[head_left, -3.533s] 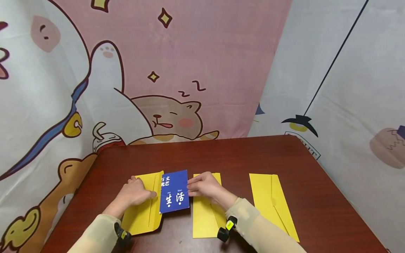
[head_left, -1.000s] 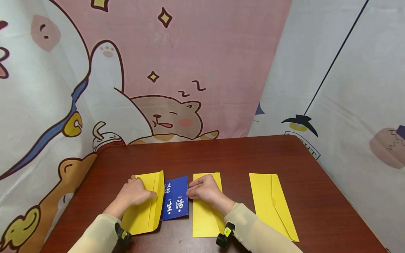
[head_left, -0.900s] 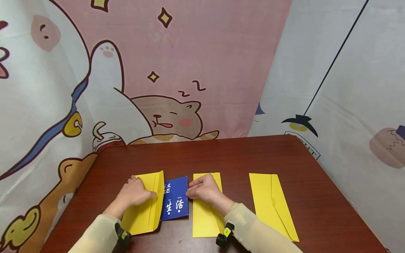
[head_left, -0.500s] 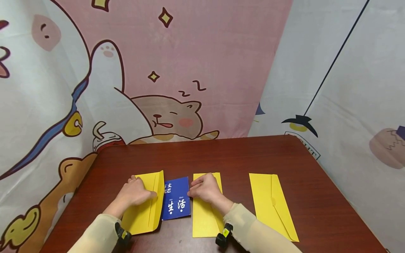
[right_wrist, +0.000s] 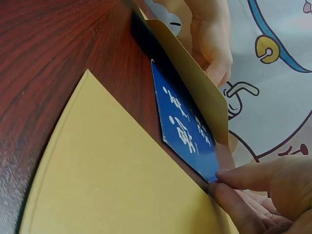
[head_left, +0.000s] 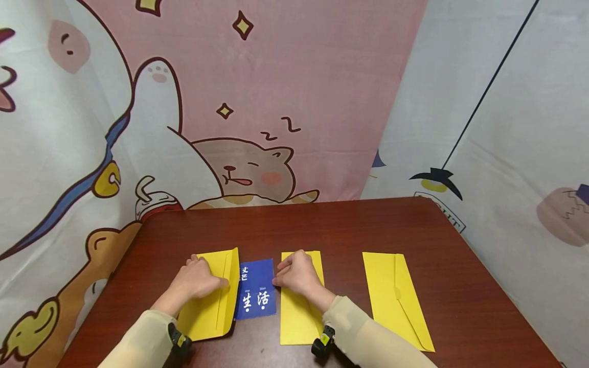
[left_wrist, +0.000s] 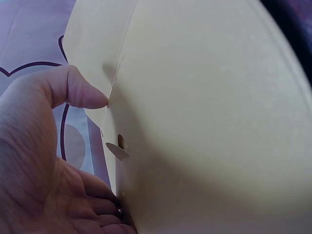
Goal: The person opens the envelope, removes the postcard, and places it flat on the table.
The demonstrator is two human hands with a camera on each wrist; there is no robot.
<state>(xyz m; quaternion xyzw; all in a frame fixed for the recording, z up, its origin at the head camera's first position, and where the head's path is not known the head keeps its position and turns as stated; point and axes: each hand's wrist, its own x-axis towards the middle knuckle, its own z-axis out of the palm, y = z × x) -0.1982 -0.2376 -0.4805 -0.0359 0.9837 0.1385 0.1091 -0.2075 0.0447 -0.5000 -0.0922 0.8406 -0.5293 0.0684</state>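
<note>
My left hand [head_left: 196,278] holds the yellow envelope [head_left: 202,323] at the left of the table, thumb on the face near a crease. In the left wrist view its thumb touches the envelope [left_wrist: 209,97], and the other fingers are at the envelope's edge, partly hidden. A blue card [head_left: 258,276] with white printed characters lies with its left side under the envelope's raised flap edge. At the card's right edge, my right hand [head_left: 299,273] pinches it between thumb and finger; the right wrist view shows the pinch at a corner of the card [right_wrist: 183,126].
Beneath the right hand lies a second yellow envelope [head_left: 296,327]. Farther right, a third yellow envelope [head_left: 391,286] rests on the dark red wooden table [head_left: 349,225]. A cartoon-printed cloth [head_left: 331,102] hangs behind the table's far edge.
Since the earliest frame the blue card has come down toward the near side, with more of its left side covered by the envelope. The right hand has shifted only slightly; the left hand has stayed put.
</note>
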